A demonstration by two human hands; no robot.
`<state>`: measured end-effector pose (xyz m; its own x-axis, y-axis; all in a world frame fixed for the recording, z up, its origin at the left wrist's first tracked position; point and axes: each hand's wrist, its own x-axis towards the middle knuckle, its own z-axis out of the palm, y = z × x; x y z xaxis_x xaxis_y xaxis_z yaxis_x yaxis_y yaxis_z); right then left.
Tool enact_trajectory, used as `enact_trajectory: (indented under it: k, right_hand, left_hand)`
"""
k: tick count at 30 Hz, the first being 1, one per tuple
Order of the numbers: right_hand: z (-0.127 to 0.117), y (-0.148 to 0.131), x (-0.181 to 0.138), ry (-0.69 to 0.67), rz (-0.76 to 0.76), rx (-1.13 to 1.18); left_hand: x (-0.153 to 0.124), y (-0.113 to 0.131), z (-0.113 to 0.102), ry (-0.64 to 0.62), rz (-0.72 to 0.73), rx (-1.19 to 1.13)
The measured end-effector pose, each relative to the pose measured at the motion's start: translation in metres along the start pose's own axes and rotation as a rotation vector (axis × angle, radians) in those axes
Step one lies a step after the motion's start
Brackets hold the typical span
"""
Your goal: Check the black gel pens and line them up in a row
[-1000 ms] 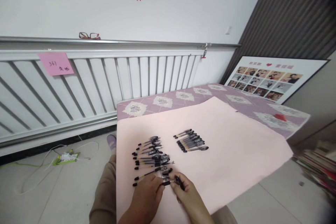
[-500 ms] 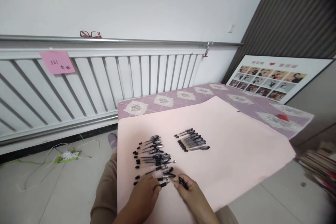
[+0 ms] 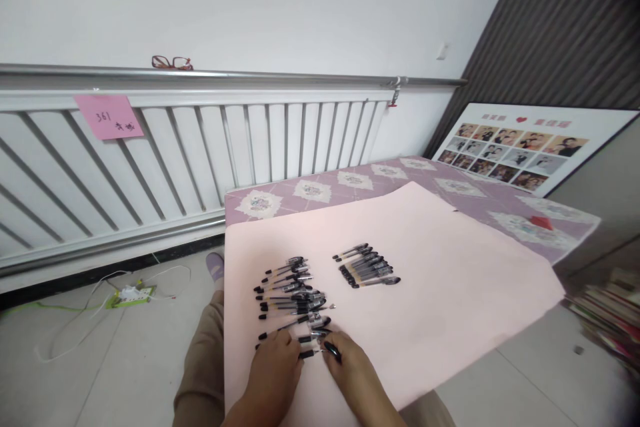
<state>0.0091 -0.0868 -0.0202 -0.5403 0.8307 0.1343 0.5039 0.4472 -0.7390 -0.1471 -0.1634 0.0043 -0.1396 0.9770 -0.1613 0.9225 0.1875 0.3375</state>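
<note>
where the pink sheet [image 3: 450,293] overhangs the near edge of the table [image 3: 310,192], i see the left hand [image 3: 273,363] pinched shut on a black pen [image 3: 309,352] lying flat on the paper. the right hand [image 3: 350,373] is just beside it, fingers closed on a black cap [image 3: 331,350] at the pen's end. a loose pile [image 3: 290,290] of pens lies just beyond both hands, and a neat row [image 3: 367,267] lies farther up to the right, apart from the pile.
</note>
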Motion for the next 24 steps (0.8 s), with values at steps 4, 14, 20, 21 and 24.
enact_trajectory:
  k: [4, 14, 20, 21, 24]
  right_hand:
    - [-0.001, 0.001, 0.001, -0.03, -0.02, -0.039]
    - [-0.008, 0.016, -0.002, 0.062, 0.017, -0.118]
    - [-0.005, 0.012, -0.002, 0.066, -0.045, -0.144]
    - [-0.005, 0.011, -0.002, 0.058, -0.044, -0.157]
    - [-0.012, 0.009, -0.004, 0.041, -0.029, -0.197]
  left_hand:
    - [0.002, 0.002, -0.002, -0.015, 0.012, 0.035]
    - [0.004, 0.0, 0.003, -0.015, 0.028, 0.058]
    - [0.003, 0.003, -0.001, -0.031, 0.013, 0.054]
    - [0.003, 0.004, -0.001, -0.031, 0.01, 0.052]
    - [0.002, 0.003, -0.001, -0.016, 0.023, 0.04]
